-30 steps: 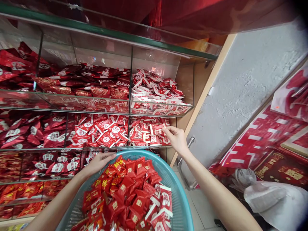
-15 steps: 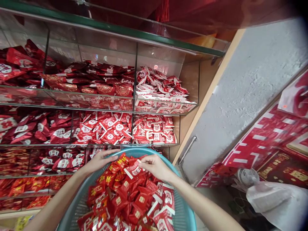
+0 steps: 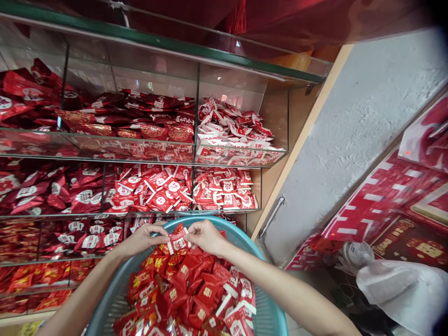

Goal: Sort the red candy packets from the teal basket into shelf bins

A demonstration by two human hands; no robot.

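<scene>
Fingertips (image 3: 191, 236) of both hands grasp one small red-and-white packet (image 3: 178, 241), the left hand (image 3: 142, 240) pinching its left edge and the right hand (image 3: 206, 237) pinching its right edge. The packet sits between them with its printed face showing, over the far part of a blue-green basket (image 3: 280, 310), near the rim. Below the hands, red packets (image 3: 206, 293) with gold marks are heaped in the basket, and several white-edged packets (image 3: 247, 290) lie along the right side of the heap. Just beyond the basket's far rim, more red-and-white sachets (image 3: 227, 186) fill a glass compartment, next to round-labelled sachets (image 3: 161, 186) on its left and under a pile of pale-edged sachets (image 3: 231, 126) one tier up. Farther right, a wooden upright (image 3: 304, 134) meets a grey wall (image 3: 350, 121), and a white plastic bag (image 3: 402, 291) is at the lower right
</scene>
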